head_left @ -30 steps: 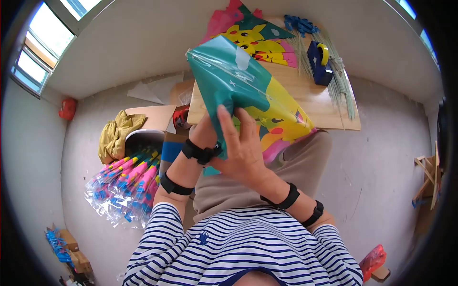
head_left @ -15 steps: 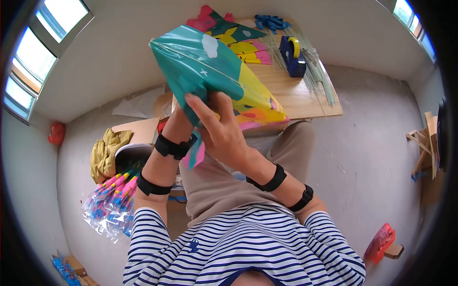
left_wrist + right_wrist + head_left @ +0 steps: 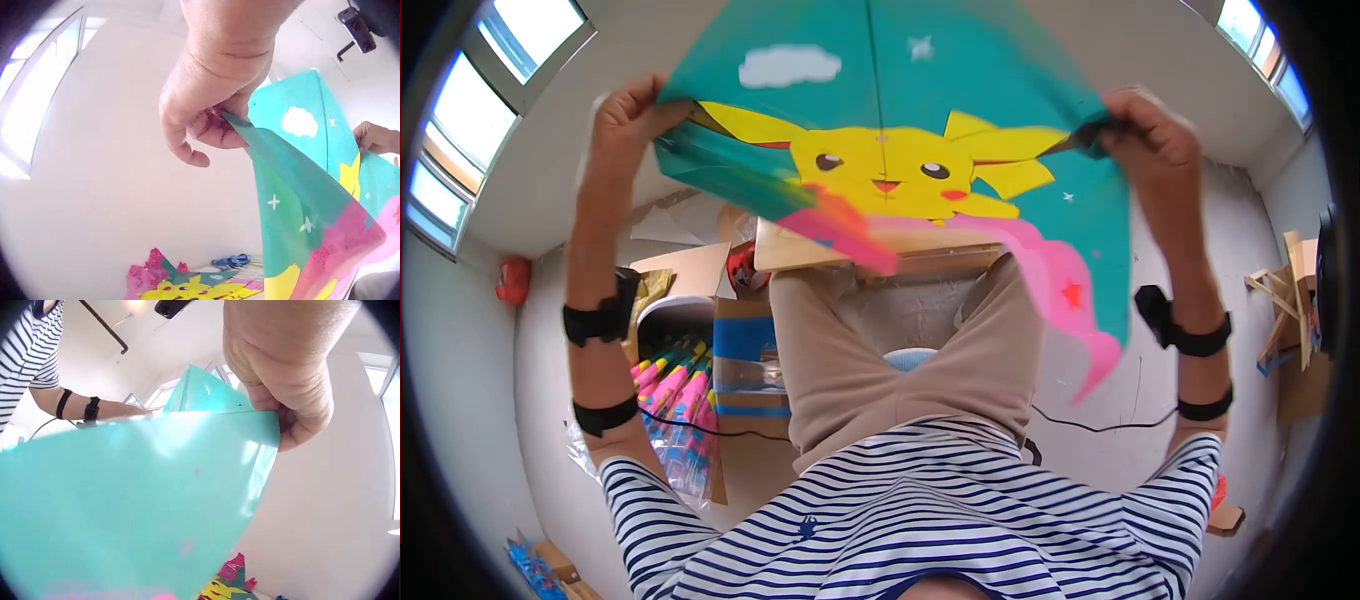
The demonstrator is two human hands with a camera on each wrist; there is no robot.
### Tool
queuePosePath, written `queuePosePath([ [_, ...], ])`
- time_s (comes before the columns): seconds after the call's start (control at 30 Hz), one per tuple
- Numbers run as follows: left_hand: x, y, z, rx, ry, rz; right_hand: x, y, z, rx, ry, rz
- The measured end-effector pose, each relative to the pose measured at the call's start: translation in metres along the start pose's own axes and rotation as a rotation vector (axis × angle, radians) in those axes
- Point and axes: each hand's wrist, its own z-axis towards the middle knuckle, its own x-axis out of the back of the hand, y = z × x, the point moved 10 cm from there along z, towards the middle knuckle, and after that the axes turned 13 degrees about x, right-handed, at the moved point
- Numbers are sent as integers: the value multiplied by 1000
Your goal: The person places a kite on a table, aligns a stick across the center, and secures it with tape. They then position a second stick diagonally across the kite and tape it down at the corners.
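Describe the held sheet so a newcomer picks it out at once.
Start at the wooden table. Raised by its near edge, between the left hand and the right hand, is a large teal sheet with a white cloud and yellow cartoon face. Similar prints lie on the table; only this one is held up.

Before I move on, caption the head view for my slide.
Left hand and right hand hold up a green sheet with a yellow cartoon character, partly hiding a wooden table.

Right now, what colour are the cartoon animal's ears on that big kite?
Yellow ears, seen best in the head view.
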Motion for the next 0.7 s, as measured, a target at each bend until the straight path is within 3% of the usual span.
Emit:
queuePosePath([
  [0.07,16,21,-3,-49,22,86,19,-1,9,-85,23,35],
  [0.17,31,40,-1,-102,31,179,27,-21,23,-50,22,-14],
  [0.3,3,14,7,11,-166,109,10,7,12,-122,-38,-71],
  [0.37,-22,-16,14,2,-262,83,-3,43,3,-147,-62,-112],
  [0.43,-46,-66,36,109,-299,42,-22,92,-5,-171,-100,-246],
  [0.6,-119,-175,68,371,-380,6,-80,201,-41,-336,-217,-267],
  [0.7,-140,-205,83,454,-427,5,-101,253,-61,-382,-318,-240],
])
